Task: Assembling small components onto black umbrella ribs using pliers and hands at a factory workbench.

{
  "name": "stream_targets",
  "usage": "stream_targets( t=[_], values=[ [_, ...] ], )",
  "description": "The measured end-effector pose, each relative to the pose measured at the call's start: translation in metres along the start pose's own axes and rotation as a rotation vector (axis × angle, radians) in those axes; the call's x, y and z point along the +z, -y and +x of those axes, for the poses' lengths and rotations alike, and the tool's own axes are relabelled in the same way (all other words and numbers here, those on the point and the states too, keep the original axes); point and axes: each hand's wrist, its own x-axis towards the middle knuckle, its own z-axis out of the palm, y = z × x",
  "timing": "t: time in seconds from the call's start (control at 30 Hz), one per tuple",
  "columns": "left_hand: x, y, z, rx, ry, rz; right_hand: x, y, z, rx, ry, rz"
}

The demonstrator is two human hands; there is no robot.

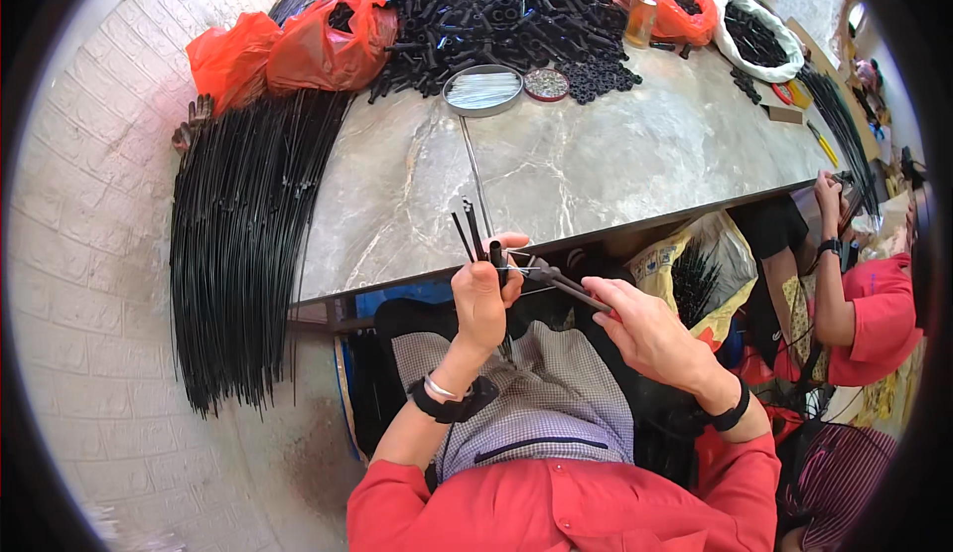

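From the head view, the left hand (pixel 483 299) is closed around a few thin black rods (pixel 469 231) at the marble table (pixel 596 155) edge. The right hand (pixel 640 329) grips pliers (pixel 556 279) biting at them. Black parts (pixel 496 16), a round tin (pixel 482 90) and orange bags (pixel 328 41) crowd the far side; a black rod bundle (pixel 243 244) overhangs the left edge.

Red sleeves, black wristbands, silver bracelet

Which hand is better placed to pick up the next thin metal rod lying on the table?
Probably the left hand: it sits nearest the thin metal rod on the grey marble table, though its grip already holds short black tubes. The right hand is lower and busy gripping the pliers.
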Motion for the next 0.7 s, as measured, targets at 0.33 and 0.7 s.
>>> stream_targets(
  t=[0.33, 0.7],
  values=[
    [0.016, -0.009, -0.008, 0.012, -0.124, 0.012, 0.004, 0.003, -0.005, -0.116, -0.135, -0.448],
    [0.015, -0.014, -0.009, 0.031, -0.157, 0.059, 0.014, 0.01, -0.003, -0.159, -0.235, -0.683]
  ],
)
